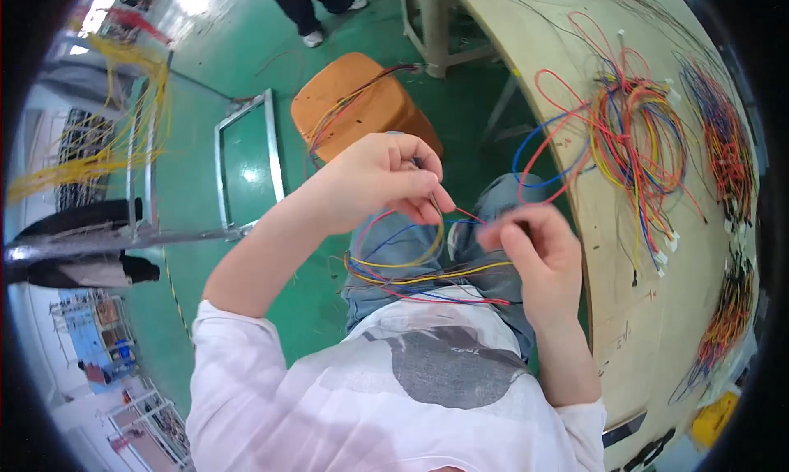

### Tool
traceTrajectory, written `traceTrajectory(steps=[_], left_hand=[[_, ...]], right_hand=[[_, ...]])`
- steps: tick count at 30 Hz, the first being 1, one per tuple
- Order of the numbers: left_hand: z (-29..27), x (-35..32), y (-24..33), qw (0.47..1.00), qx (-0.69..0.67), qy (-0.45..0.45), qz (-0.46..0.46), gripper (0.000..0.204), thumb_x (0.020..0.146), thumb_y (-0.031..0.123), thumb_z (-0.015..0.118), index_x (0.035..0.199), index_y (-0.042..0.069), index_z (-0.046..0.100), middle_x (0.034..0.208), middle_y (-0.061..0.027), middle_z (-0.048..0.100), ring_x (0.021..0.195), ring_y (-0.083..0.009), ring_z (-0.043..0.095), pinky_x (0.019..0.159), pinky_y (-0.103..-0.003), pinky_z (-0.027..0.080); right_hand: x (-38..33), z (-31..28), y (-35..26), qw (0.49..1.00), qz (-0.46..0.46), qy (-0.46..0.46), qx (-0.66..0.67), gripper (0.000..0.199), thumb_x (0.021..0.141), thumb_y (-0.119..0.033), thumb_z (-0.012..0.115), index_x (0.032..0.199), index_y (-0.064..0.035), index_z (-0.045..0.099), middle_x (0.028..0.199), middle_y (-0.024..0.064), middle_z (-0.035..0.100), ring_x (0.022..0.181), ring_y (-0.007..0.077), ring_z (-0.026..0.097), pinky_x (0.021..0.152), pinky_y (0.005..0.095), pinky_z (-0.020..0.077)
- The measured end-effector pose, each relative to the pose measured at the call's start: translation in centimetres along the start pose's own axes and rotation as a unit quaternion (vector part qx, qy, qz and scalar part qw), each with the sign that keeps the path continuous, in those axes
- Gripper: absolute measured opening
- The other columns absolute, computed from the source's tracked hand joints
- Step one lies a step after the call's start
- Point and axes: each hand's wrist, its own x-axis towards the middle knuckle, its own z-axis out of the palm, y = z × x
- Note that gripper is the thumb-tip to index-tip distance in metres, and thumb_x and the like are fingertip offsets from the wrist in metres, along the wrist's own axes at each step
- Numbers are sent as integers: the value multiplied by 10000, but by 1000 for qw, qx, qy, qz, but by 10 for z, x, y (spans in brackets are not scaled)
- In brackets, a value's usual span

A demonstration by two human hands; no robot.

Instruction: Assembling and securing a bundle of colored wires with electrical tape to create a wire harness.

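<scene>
Over my lap, my left hand (403, 180) is closed, thumb against bent fingers, on a bundle of thin coloured wires (437, 246). A loop of the bundle hangs below that hand. Its yellow, blue, red and dark strands spread across my jeans and shirt hem. To the right, my right hand (538, 246) has curled fingers, blurred at the tips. Red and blue strands stretch from the left hand to these fingertips, which appear pinched on them. The exact grip is smeared by motion.
At right stands a pale table (608, 307) bearing a large coiled wire bundle (637, 139) and further wire bundles (723, 143) along its far side. An orange stool (345, 98) with wires on it stands ahead. Metal frames (271, 143) and hanging yellow wires (123, 135) are at left.
</scene>
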Motion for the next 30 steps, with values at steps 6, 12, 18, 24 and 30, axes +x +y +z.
traceTrajectory(steps=[6,12,18,24,30], left_hand=[[6,-54,6,993,-45,66,92,107,806,57,500,888,-10,480,863,-125,593,744,-150,588,670,-254,485],[-4,-67,-16,992,-101,72,30,228,864,198,429,963,4,495,958,-142,578,848,-166,556,684,-268,427],[-18,-62,-24,979,-185,64,54,438,897,368,293,1143,21,395,1119,-178,505,990,-212,497,820,-334,375],[-3,-64,-24,988,-138,56,40,446,900,288,349,1250,21,278,1176,-158,465,1026,-197,479,884,-340,355],[1,-68,-26,995,4,53,85,453,883,106,390,1288,9,211,1155,-157,484,1012,-198,503,866,-317,404]], right_hand=[[33,59,-6,980,109,-141,92,206,747,-82,619,874,-6,475,777,55,552,652,78,542,528,196,454],[21,59,-9,983,72,-169,-26,199,737,33,580,877,-32,454,771,5,512,627,33,479,563,144,382],[22,63,-10,980,17,-161,-118,184,724,35,589,844,-33,468,774,23,543,639,52,498,552,181,396],[22,69,-7,971,-55,-134,-190,180,715,43,599,804,-43,468,678,1,501,558,36,486,471,156,380],[26,61,-14,969,-49,-133,-204,186,699,41,615,793,-43,479,678,-8,482,558,39,480,478,165,385]])
